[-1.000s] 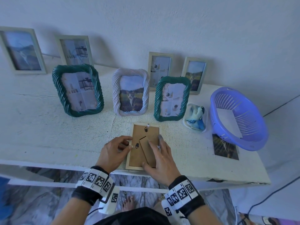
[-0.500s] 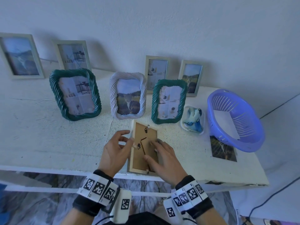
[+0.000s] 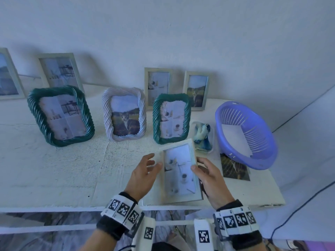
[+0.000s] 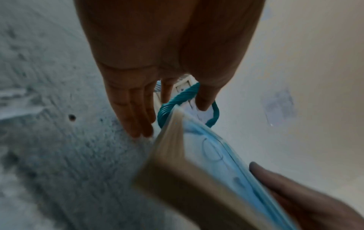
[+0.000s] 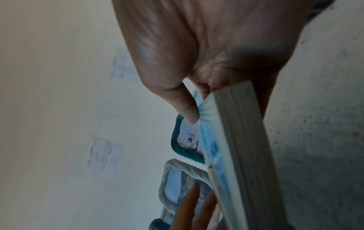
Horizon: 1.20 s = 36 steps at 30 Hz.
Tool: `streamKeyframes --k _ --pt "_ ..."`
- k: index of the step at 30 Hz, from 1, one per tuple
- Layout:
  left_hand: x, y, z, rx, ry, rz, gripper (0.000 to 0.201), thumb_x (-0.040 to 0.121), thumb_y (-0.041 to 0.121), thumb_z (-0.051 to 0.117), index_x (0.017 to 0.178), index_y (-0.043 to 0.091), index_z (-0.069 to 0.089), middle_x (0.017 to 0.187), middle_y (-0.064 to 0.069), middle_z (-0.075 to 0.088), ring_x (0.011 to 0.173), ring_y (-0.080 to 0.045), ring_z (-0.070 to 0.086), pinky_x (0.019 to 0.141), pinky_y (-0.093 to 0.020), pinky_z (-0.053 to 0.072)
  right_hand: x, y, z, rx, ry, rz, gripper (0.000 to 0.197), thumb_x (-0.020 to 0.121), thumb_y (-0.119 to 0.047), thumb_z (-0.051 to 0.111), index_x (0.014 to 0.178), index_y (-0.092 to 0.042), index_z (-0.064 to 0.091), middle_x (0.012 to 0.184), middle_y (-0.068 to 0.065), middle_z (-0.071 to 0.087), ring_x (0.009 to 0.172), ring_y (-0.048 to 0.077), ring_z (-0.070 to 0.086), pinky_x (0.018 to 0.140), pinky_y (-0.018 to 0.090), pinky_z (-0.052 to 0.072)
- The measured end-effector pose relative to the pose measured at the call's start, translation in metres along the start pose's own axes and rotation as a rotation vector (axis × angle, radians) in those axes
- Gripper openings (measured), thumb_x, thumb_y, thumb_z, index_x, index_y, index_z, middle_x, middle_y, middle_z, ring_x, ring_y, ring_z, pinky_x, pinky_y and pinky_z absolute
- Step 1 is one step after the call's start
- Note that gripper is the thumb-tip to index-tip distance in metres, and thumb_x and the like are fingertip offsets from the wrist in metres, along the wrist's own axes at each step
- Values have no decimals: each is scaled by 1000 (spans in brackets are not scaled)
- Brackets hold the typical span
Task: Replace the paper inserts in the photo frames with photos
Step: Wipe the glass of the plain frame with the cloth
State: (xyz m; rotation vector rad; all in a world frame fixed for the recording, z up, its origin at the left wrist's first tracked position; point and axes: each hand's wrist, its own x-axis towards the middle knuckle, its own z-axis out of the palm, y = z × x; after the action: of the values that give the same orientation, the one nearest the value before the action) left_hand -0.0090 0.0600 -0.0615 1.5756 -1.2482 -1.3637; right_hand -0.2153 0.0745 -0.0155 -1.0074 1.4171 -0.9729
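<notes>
White textured surface (image 3: 54,171) against a pale wall, seen from above in the head view.

At 9 o'clock, far back: two pale flat frames lean on the wall, the outer one (image 3: 7,77) cut by the picture edge, the next (image 3: 59,71) showing a paper insert with furniture pictures. In front of them stands a large green twisted-rim frame (image 3: 60,115), upright, same kind of insert.

Toward 11 o'clock: a white twisted-rim frame (image 3: 125,115) stands upright with a cat photo inside.

At 12 o'clock: a small green twisted-rim frame (image 3: 171,118) with a paper insert; behind it two small pale frames lean on the wall, one (image 3: 158,87) with an insert, one (image 3: 196,90) with a cat photo.

At centre, near the front edge: the left hand (image 3: 143,175) is beside the held frame's left edge, fingers straight and spread, holding nothing; whether they touch the frame cannot be told. The pale wooden frame (image 3: 180,171) is lifted and tilted, front face up, a paper insert showing behind the glass. The right hand (image 3: 211,180) clamps its right edge, thumb on the front, fingers behind; the right wrist view shows the thumb pressed on the glass side.

At 1 o'clock: a small clear dish with something blue and white inside (image 3: 202,137), blurred.

At 2 o'clock: a purple plastic basket (image 3: 253,154) with white paper inside, its near rim overlapping a loose cat photo (image 3: 233,169) lying flat on the surface.
</notes>
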Motion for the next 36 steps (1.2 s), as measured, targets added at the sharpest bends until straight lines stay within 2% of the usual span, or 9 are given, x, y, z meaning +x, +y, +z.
streamKeyframes --k 5,9,12,18,23,28,31,33,36 --pt "-4 11 3 -427 15 -7 35 96 25 56 130 21 51 104 -8 73 93 -24 70 75 -41 59 -3 -10 10 308 -123 145 21 95 -4 52 114 -4 61 93 13 71 72 21 67 58 29 51" --pt "-3 11 -9 -425 68 102 32 97 18 51 128 24 52 103 -5 74 90 -26 72 70 -39 60 34 -17 2 -378 -26 -151 26 96 -32 55 115 -14 59 104 0 67 94 15 65 78 22 51" --pt "-3 7 -18 -405 104 137 33 99 17 46 132 23 50 105 0 74 94 -23 71 70 -30 59 83 -24 -5 -877 216 -402 33 96 -26 53 123 -9 54 110 7 59 101 21 56 84 29 45" --pt "-6 3 -35 -334 178 188 33 102 28 38 132 27 53 110 12 70 102 -6 66 82 -21 55 159 -20 -2 -1397 330 -146 33 94 -25 46 118 -4 51 115 23 57 107 37 51 90 41 40" --pt "-6 4 -39 -359 176 204 37 102 22 38 138 26 46 104 23 70 98 -1 67 73 -14 53 173 -18 0 -1441 295 -45 35 89 -8 52 123 -1 48 123 22 51 115 35 46 92 40 42" --pt "-1 -1 -45 -368 159 194 49 100 26 41 148 33 34 119 17 67 113 -12 64 97 -40 51 145 -26 2 -1073 336 -38 40 93 -13 50 133 -11 47 124 21 43 106 39 52 89 37 44" --pt "1 3 -48 -348 143 220 49 101 21 39 149 31 31 111 27 68 107 -5 65 94 -33 53 105 -27 7 -849 376 -219 40 93 -10 49 133 -12 50 118 19 47 96 28 53 82 21 36" --pt "2 3 -49 -338 146 243 50 101 21 40 150 29 30 111 25 68 106 -6 66 91 -30 54 71 -28 22 -715 332 -378 37 94 -5 48 130 -11 53 112 15 49 86 5 51 73 3 33" --pt "4 1 -51 -320 162 265 52 100 22 41 150 29 29 118 7 70 108 -12 66 93 -34 54 30 -26 58 -667 189 -641 36 91 -13 45 125 -11 56 109 6 49 83 -1 48 71 6 42"
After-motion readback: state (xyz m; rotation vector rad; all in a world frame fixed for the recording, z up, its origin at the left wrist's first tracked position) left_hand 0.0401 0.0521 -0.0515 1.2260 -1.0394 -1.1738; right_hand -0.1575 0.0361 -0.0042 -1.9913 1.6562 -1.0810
